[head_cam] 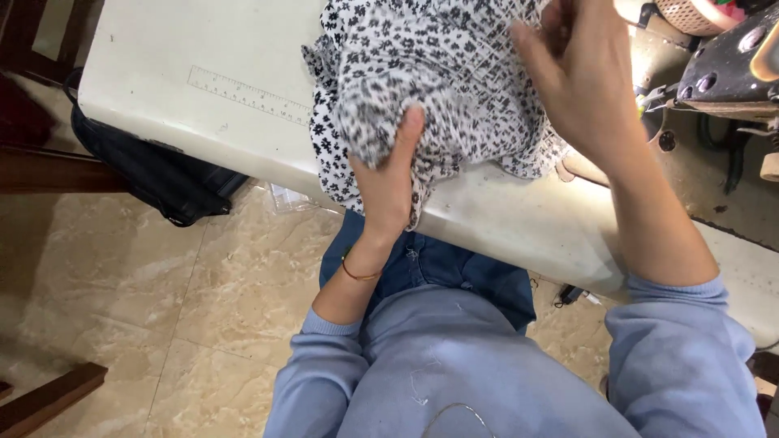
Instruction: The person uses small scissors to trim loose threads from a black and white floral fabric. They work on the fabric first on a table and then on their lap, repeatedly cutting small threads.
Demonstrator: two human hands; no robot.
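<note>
A bunched white fabric with small black flowers (438, 73) lies on the cream sewing table (203, 49). My left hand (388, 182) grips the fabric's near edge from below, thumb pressed on top. My right hand (580, 77) rests on the fabric's right side with its fingers curled into the cloth. A thin bracelet circles my left wrist. Both arms wear light blue sleeves.
A black sewing machine (730, 65) stands at the table's right end. A ruler strip (247, 95) is printed on the table top. A dark bag (162, 182) hangs under the table's left side. A basket (690, 12) sits at the far right. Tan floor tiles lie below.
</note>
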